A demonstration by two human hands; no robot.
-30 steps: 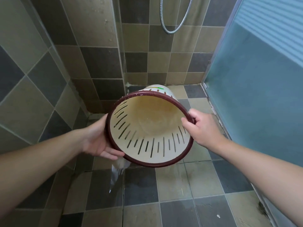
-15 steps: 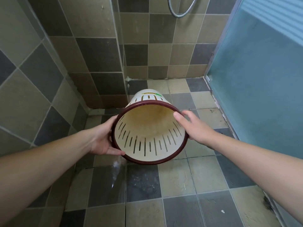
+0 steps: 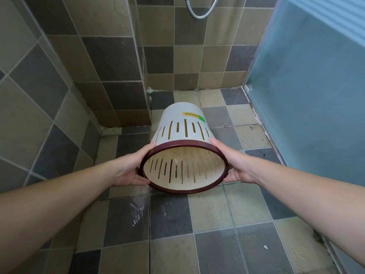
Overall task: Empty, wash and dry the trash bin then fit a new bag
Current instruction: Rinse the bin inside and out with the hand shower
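Note:
A cream plastic trash bin [image 3: 183,125] with slotted walls, a dark red rim and a yellow-green label lies tipped on its side above the tiled floor, its empty mouth facing me. My left hand [image 3: 131,169] grips the rim on the left side, fingers curled under it. On the right side of the rim my right hand [image 3: 235,165] holds on, with the thumb along the outer wall. Water splashes on the floor [image 3: 138,210] just below the mouth.
I am in a tiled shower corner. A frosted blue glass door [image 3: 308,95] runs along the right. A metal shower hose [image 3: 199,8] hangs at the top. A tiled wall [image 3: 39,95] closes the left side, with a tiled pillar behind the bin.
The bin has tipped further, bottom swinging away and down, so its outer wall and label now show. Both hands moved lower with it. The poured stream under the rim has thinned to splashes.

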